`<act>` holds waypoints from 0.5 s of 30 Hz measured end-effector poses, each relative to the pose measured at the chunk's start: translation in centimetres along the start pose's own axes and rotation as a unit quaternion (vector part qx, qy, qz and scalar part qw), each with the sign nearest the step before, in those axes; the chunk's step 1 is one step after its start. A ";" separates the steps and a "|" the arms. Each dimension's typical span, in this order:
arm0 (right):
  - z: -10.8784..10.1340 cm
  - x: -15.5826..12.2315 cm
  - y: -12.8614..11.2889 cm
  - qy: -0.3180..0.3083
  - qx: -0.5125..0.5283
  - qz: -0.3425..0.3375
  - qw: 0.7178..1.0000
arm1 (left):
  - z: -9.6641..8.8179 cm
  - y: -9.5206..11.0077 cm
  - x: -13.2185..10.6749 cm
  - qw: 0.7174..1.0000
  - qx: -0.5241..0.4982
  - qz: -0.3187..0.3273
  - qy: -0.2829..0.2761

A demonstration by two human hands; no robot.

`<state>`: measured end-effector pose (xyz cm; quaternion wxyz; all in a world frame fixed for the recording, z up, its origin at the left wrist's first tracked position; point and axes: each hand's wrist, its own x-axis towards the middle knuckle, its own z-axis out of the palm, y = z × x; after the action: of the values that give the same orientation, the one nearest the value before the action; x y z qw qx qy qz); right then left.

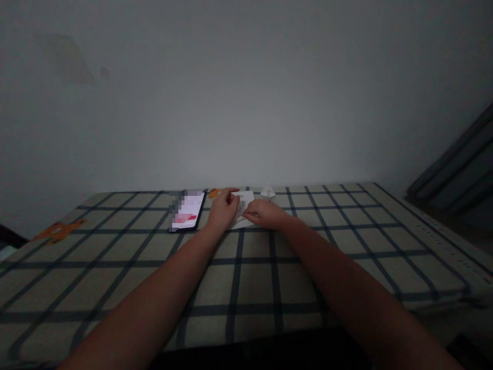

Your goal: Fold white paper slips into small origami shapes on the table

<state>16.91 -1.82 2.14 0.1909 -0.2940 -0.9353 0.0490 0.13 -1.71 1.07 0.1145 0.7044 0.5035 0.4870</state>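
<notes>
A white sheet of paper point(248, 196) with some dark printing lies on the checked cloth, partly covered by both hands. My left hand point(223, 209) rests at the sheet's left side, its fingers loosely bent with a gap between thumb and forefinger. From the right, my right hand point(265, 213) reaches over the sheet, thumb and fingertips pinched together low on it. What those fingertips hold, if anything, is too small and dark to make out. Just behind the right hand stands a crumpled piece of white paper point(268, 192).
A lit phone point(189, 210) lies left of my left hand. The checked cloth point(254, 277) with orange animal figures covers the surface. A plain wall point(246, 103) rises at the far edge. Dark striped fabric point(458, 159) hangs at the right.
</notes>
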 end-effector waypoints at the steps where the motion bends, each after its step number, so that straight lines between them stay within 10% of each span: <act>1: 0.0 0.1 -0.1 0.006 -0.009 0.014 1.000 | -0.1 0.0 0.1 1.000 -0.003 -0.005 0.004; 15: -0.2 -0.2 0.4 0.090 0.209 0.111 0.967 | 0.1 -2.6 1.6 0.961 -0.185 -0.195 0.066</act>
<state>17.39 -1.59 2.14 0.3250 -0.3526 -0.8446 0.2380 -1.28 0.88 0.27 0.3027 0.5252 0.5387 0.5850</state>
